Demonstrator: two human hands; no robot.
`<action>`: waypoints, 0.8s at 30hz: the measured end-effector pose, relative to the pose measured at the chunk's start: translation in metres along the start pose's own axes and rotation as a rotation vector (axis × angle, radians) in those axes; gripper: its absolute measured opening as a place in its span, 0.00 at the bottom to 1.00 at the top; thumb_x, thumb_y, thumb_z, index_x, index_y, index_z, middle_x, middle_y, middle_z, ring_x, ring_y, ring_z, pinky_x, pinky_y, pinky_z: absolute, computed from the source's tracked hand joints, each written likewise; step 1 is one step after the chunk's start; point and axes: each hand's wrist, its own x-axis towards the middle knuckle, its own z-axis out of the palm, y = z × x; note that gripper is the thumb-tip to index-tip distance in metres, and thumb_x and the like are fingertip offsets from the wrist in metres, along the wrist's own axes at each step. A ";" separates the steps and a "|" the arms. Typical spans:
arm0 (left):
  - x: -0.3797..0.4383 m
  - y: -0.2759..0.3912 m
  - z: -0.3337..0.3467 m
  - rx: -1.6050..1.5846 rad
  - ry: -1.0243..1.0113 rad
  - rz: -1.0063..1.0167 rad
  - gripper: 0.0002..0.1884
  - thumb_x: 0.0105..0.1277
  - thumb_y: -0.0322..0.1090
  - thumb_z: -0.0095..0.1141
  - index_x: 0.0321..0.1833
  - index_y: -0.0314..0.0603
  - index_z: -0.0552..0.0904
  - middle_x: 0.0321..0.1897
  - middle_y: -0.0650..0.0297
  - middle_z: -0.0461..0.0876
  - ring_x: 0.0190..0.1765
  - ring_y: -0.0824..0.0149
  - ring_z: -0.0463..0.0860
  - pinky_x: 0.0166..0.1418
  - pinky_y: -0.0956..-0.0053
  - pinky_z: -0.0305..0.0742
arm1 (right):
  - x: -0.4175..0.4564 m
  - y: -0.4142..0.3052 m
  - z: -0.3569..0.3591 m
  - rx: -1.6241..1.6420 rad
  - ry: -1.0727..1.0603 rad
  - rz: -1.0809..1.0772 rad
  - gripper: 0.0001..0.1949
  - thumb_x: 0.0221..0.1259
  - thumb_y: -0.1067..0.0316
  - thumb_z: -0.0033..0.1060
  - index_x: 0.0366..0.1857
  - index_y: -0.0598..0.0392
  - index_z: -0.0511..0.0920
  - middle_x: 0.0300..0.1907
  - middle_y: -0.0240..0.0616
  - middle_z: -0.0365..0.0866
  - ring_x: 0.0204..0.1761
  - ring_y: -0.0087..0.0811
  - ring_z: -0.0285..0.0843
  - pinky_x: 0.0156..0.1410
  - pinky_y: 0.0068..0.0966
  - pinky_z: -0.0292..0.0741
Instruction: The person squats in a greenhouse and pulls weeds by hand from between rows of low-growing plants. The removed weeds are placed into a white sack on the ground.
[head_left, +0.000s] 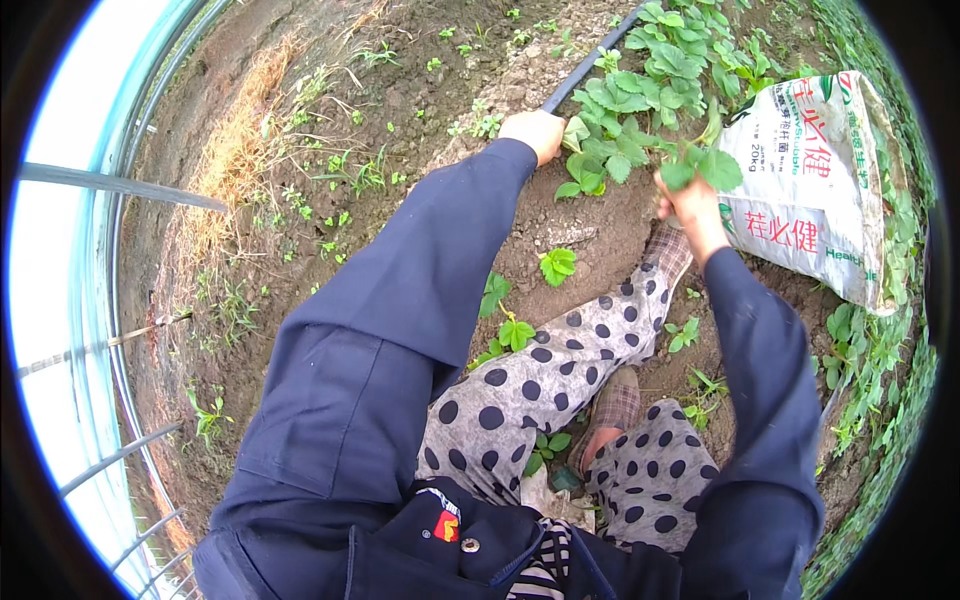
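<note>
My left hand (534, 133) is closed around the near visible end of a black drip-irrigation tube (596, 64). The tube runs up and away along the edge of a row of strawberry plants (619, 131). In my right hand (691, 206) is a strawberry seedling (705, 166), its leaves spreading over the fingers; its roots cannot be made out. Just right of that hand lies a white printed plastic sack (799, 176), its mouth facing right, with green leaves showing at the opening.
Single small strawberry plants (557, 266) grow in the bare soil (532, 232) near my legs. My shoe (619, 397) rests on the ground. Dry straw (240, 142) and weeds lie left, beside metal poles (120, 184) and plastic sheeting (64, 247). Dense foliage (892, 390) lines the right.
</note>
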 end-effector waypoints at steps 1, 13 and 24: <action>0.003 0.002 -0.002 0.023 -0.030 0.003 0.09 0.63 0.39 0.52 0.40 0.45 0.80 0.35 0.51 0.83 0.42 0.50 0.83 0.46 0.56 0.77 | -0.005 0.012 -0.013 -0.129 -0.012 -0.101 0.08 0.59 0.71 0.58 0.39 0.61 0.74 0.21 0.32 0.74 0.18 0.21 0.71 0.22 0.20 0.73; -0.015 -0.013 0.008 -0.439 -0.056 0.033 0.16 0.63 0.47 0.58 0.45 0.43 0.82 0.39 0.56 0.84 0.45 0.60 0.82 0.49 0.67 0.76 | -0.122 -0.003 -0.083 0.411 0.003 0.068 0.11 0.60 0.67 0.62 0.43 0.59 0.76 0.30 0.30 0.75 0.25 0.18 0.72 0.29 0.17 0.74; -0.127 0.133 0.004 -1.945 -0.074 -0.039 0.18 0.66 0.34 0.58 0.58 0.45 0.75 0.54 0.66 0.77 0.53 0.73 0.75 0.54 0.74 0.73 | -0.088 -0.050 0.023 -0.550 -0.138 -0.300 0.19 0.46 0.69 0.66 0.46 0.57 0.76 0.42 0.55 0.79 0.45 0.56 0.77 0.50 0.42 0.75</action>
